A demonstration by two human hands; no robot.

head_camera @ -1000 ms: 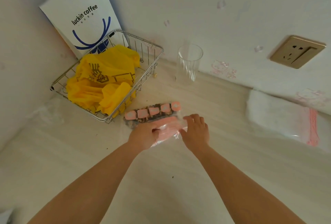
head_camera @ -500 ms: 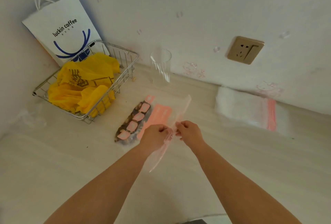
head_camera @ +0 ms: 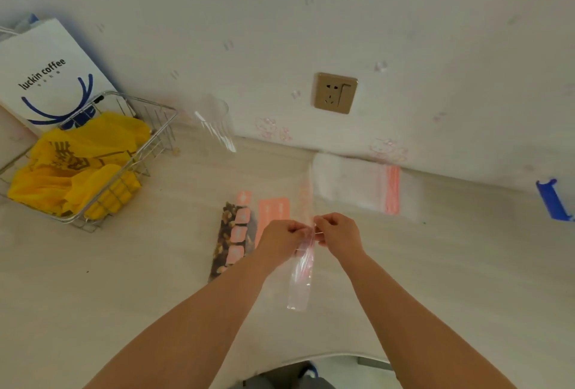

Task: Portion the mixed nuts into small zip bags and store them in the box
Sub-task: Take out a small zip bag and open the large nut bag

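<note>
My left hand and my right hand both pinch the top edge of one small clear zip bag, which hangs down between them over the table. Just left of my hands lies the package of mixed nuts with pink labels, flat on the table, with a pink card beside it. A stack of empty zip bags with a pink seal strip lies against the wall, behind my right hand. No box shows in this view.
A wire basket holding yellow plastic bags stands at the far left, with a white luckin coffee paper bag behind it. A clear glass stands near the wall. A blue object sits at the right edge. The table's front edge curves below my arms.
My hands came off the nut package with one small zip bag and now hold it up by its top edge. The view has swung to the right.
</note>
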